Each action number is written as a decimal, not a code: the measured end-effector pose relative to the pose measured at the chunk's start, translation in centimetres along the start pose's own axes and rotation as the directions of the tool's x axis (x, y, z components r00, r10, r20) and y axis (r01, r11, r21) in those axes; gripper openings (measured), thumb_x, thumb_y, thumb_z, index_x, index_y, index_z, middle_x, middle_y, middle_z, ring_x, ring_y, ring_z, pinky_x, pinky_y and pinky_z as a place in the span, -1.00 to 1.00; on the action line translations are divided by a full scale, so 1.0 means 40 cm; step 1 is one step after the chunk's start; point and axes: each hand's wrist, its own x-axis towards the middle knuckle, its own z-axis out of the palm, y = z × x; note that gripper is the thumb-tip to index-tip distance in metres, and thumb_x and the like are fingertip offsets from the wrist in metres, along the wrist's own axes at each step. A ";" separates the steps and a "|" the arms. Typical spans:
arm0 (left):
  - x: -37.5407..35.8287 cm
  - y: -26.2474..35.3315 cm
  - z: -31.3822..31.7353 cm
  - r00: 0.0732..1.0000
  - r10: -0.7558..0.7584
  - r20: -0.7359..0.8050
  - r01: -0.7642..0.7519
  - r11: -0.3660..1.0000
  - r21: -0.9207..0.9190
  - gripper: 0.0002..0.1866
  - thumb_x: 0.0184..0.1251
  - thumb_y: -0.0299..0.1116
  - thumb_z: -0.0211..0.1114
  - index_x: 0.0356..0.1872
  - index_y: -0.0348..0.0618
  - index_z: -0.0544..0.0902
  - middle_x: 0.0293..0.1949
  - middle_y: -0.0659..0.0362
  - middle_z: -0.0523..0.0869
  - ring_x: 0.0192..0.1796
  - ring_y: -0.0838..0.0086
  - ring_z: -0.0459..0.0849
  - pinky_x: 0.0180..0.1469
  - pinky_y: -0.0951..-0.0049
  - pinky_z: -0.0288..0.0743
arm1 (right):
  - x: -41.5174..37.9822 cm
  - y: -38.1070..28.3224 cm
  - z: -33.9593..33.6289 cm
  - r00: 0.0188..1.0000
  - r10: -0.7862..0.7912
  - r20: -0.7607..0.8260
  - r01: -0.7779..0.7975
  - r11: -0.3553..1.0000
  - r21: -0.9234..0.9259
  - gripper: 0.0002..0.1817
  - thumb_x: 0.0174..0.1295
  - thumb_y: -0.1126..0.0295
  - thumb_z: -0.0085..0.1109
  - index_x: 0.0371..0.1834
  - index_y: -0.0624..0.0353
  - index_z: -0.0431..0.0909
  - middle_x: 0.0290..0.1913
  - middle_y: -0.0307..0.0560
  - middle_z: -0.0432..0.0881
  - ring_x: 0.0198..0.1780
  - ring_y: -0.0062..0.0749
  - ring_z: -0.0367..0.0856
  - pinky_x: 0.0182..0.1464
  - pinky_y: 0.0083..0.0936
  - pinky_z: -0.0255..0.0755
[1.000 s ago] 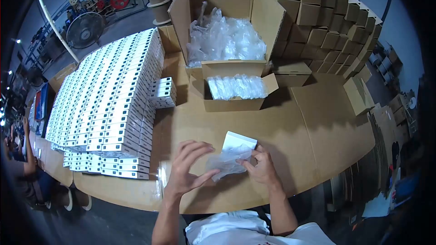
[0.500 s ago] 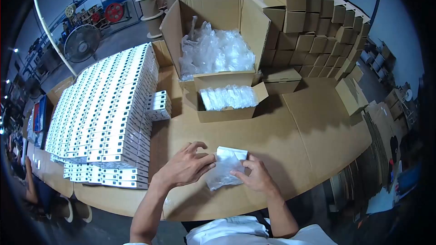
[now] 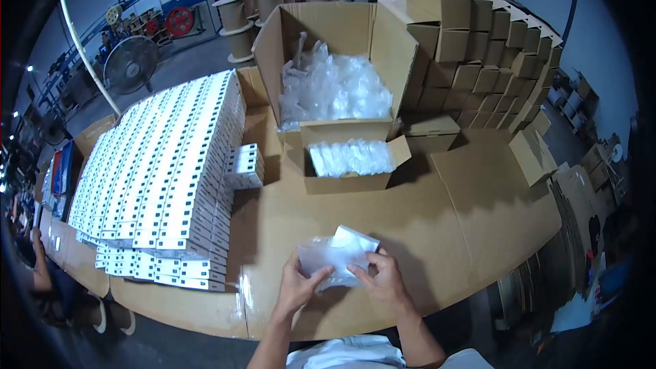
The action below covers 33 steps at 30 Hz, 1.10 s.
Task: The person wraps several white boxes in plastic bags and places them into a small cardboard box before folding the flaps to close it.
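Observation:
My left hand [image 3: 299,283] pinches the left side of a translucent plastic bag [image 3: 322,258] between thumb and fingers. On the other side, my right hand [image 3: 385,275] grips the bag and a flat white box [image 3: 356,238], whose top end sticks out above the film. How far the box sits inside the bag is hard to make out. Just beyond the hands stands an open small carton [image 3: 345,184], filled with a row of bubble-wrapped packs [image 3: 352,158]. Both hands are over the cardboard-covered table [image 3: 280,222].
On the left rises a large stack of small white boxes [image 3: 157,164], with a short pile [image 3: 244,166] beside it. A big carton [image 3: 396,48] of clear plastic bags [image 3: 335,85] is at the back. Brown cartons [image 3: 471,68] are stacked at the right; another person's arm [image 3: 41,263] shows far left.
My left hand has come down and right from above the bag and now grasps its left side. The bag and box have tilted, and the camera view has shifted slightly.

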 end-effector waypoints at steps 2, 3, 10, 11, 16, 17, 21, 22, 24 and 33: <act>-0.017 -0.010 0.006 0.993 -0.101 -0.057 0.100 0.995 -0.020 -0.57 0.23 -0.50 0.57 0.09 -0.32 0.62 -0.04 0.09 0.78 0.01 0.43 0.75 0.14 0.36 0.62 | 0.001 -0.003 -0.006 0.995 -0.100 -0.025 0.100 0.994 0.035 -0.52 0.19 0.36 0.52 0.15 0.35 0.68 0.08 0.19 0.71 0.07 -0.10 0.70 0.15 -0.29 0.54; -0.022 -0.003 0.014 0.991 -0.077 -0.107 0.076 0.997 -0.008 -0.65 0.25 -0.52 0.56 0.02 -0.33 0.66 -0.13 0.11 0.80 -0.06 0.45 0.77 0.08 0.39 0.65 | 0.013 -0.033 -0.047 0.996 -0.077 0.050 0.080 0.995 -0.064 -0.51 0.31 0.44 0.39 0.29 0.38 0.59 0.15 0.15 0.69 0.15 -0.21 0.67 0.21 -0.37 0.52; -0.033 -0.013 -0.009 0.998 -0.055 -0.016 0.056 0.998 0.023 -0.61 0.22 -0.51 0.59 0.02 -0.30 0.63 -0.10 0.10 0.80 -0.07 0.49 0.77 0.04 0.44 0.66 | 0.123 -0.120 -0.062 0.941 -0.157 -0.301 0.268 0.887 0.376 -0.29 0.31 0.67 0.31 0.51 0.32 0.22 0.18 0.07 0.62 0.16 -0.39 0.64 0.21 -0.47 0.55; -0.035 -0.012 -0.010 0.999 -0.042 0.000 0.042 0.999 0.020 -0.61 0.22 -0.51 0.59 0.01 -0.30 0.63 -0.11 0.10 0.80 -0.08 0.49 0.77 0.03 0.44 0.66 | 0.123 -0.127 -0.056 0.957 -0.151 -0.247 0.249 0.867 0.433 -0.26 0.28 0.69 0.34 0.49 0.30 0.19 0.16 0.06 0.62 0.16 -0.39 0.64 0.20 -0.47 0.57; -0.027 0.002 -0.003 0.999 -0.014 0.031 0.013 1.000 0.028 -0.64 0.22 -0.53 0.58 -0.03 -0.28 0.61 -0.12 0.12 0.79 -0.08 0.50 0.76 0.01 0.45 0.67 | 0.128 -0.103 -0.032 0.970 -0.229 -0.079 0.240 0.875 0.420 -0.31 0.17 0.68 0.48 0.28 0.21 0.24 -0.02 -0.09 0.57 0.10 -0.43 0.65 0.16 -0.49 0.61; -0.030 -0.001 -0.001 0.999 -0.015 0.028 0.015 1.000 0.015 -0.64 0.22 -0.53 0.58 -0.03 -0.28 0.61 -0.12 0.12 0.79 -0.08 0.50 0.76 0.01 0.45 0.67 | 0.126 -0.098 -0.035 0.963 -0.262 -0.069 0.267 0.876 0.400 -0.33 0.15 0.66 0.51 0.22 0.19 0.26 -0.02 -0.11 0.54 0.04 -0.48 0.63 0.10 -0.50 0.61; -0.027 -0.017 -0.008 0.999 -0.036 0.031 0.033 0.996 0.083 -0.63 0.26 -0.53 0.56 0.01 -0.30 0.58 -0.09 0.04 0.79 -0.05 0.47 0.77 -0.02 0.47 0.68 | 0.117 -0.084 -0.040 0.956 -0.278 -0.090 0.289 0.855 0.431 -0.39 0.15 0.64 0.52 0.14 0.18 0.28 -0.04 -0.13 0.52 0.01 -0.54 0.60 0.04 -0.52 0.56; -0.022 -0.021 -0.007 0.999 -0.029 0.022 0.028 0.998 0.053 -0.62 0.25 -0.53 0.56 0.02 -0.30 0.59 -0.09 0.07 0.78 -0.04 0.48 0.76 0.00 0.46 0.67 | 0.118 -0.086 -0.042 0.949 -0.295 -0.107 0.312 0.851 0.422 -0.40 0.16 0.63 0.53 0.12 0.17 0.28 -0.05 -0.14 0.51 0.00 -0.55 0.59 0.05 -0.53 0.54; -0.029 -0.030 -0.003 0.999 -0.032 0.009 0.032 0.999 -0.005 -0.62 0.24 -0.53 0.57 0.03 -0.31 0.61 -0.07 0.11 0.77 -0.03 0.50 0.74 0.03 0.44 0.67 | 0.107 -0.082 -0.044 0.946 -0.295 -0.133 0.324 0.855 0.406 -0.42 0.16 0.62 0.53 0.10 0.17 0.29 -0.09 -0.16 0.50 -0.02 -0.56 0.57 0.06 -0.53 0.51; -0.024 -0.010 -0.002 0.998 -0.069 0.006 0.069 0.997 0.027 -0.61 0.24 -0.52 0.56 0.04 -0.31 0.62 -0.07 0.11 0.77 -0.02 0.49 0.74 0.06 0.43 0.65 | 0.111 -0.040 -0.074 0.967 -0.254 0.024 0.233 0.917 0.323 -0.50 0.18 0.61 0.49 0.06 0.19 0.36 -0.12 -0.20 0.46 -0.05 -0.54 0.52 0.10 -0.51 0.43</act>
